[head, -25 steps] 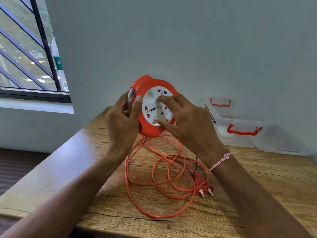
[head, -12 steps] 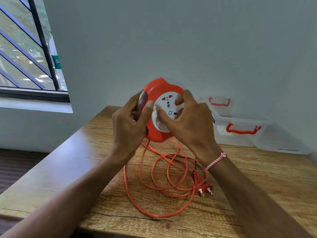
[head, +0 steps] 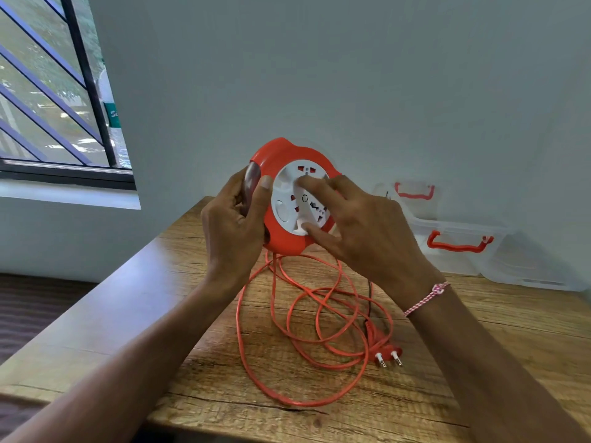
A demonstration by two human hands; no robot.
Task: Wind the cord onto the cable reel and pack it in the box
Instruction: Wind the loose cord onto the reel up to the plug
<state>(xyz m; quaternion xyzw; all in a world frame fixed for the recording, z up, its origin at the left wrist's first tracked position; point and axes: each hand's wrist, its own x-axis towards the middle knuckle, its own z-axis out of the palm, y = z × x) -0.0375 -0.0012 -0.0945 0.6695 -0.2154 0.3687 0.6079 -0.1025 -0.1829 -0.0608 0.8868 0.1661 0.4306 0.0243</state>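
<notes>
I hold a round orange cable reel (head: 281, 155) upright above the table, its white socket face turned toward me. My left hand (head: 235, 225) grips the reel's left rim, thumb on the front. My right hand (head: 361, 231) lies on the white centre disc (head: 287, 199), with fingertips pressed on its top and bottom. The orange cord (head: 307, 334) hangs from under the reel and lies in loose loops on the table. Its two-pin plug (head: 388, 354) rests at the right of the loops. A clear plastic box (head: 454, 247) with orange handles stands behind, by the wall.
The wooden table (head: 511, 362) meets the wall at the back; its left and front edges are close to the cord. A clear lid (head: 531, 273) lies to the right of the box. A barred window (head: 54, 91) is at the upper left.
The white centre disc has turned under my right fingers, and the sockets now sit at other angles. The cord loops on the table have shifted and tightened slightly.
</notes>
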